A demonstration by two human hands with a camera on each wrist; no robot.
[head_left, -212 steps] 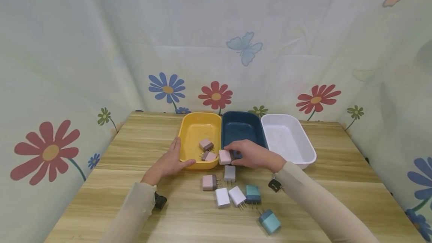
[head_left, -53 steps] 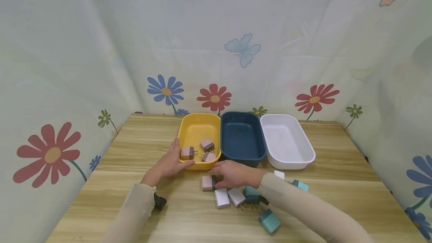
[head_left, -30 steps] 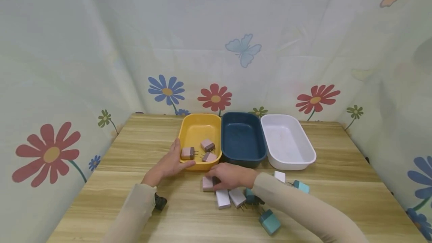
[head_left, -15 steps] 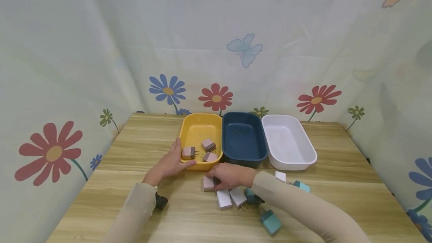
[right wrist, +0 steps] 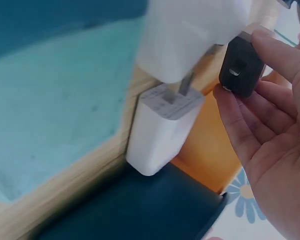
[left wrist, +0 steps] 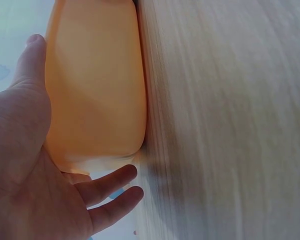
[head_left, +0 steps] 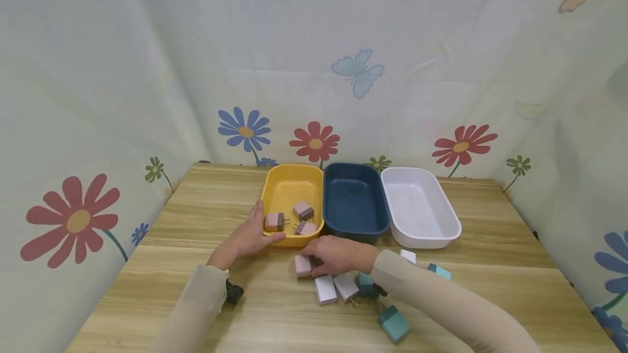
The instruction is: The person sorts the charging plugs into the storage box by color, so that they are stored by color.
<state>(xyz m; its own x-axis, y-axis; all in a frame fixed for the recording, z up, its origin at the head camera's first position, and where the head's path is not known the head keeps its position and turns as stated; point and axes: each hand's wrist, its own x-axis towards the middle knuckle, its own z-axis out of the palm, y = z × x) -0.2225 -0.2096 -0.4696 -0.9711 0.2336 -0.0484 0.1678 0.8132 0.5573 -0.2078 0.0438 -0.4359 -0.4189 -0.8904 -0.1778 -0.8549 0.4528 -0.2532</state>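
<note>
The left hand (head_left: pixel 245 236) rests against the near-left corner of the yellow tray (head_left: pixel 267 189). Its thumb lies along the front rim, its other fingers loosely spread at the side. A pink plug-in charger (head_left: pixel 302 266) with a dark pronged end lies in front of that tray. The right hand (head_left: pixel 338 255) pinches this charger between thumb and fingers; the right wrist view shows the charger's dark end (right wrist: pixel 240 65). Inside the yellow tray are a pink charger (head_left: pixel 302 210), a second pink charger (head_left: pixel 274 221) and a third pink charger (head_left: pixel 305 228).
A dark blue tray (head_left: pixel 355 231) and a white tray (head_left: pixel 426 241) stand right of the yellow one. Near the right arm lie a white charger (head_left: pixel 326 290), a tilted white charger (head_left: pixel 346 287), a teal charger (head_left: pixel 393 323) and others, partly hidden by the sleeve.
Since the oldest frame, the pink charger then in the right hand has come to lie in the yellow tray. The right hand has moved to another pink charger. The left hand stays put.
</note>
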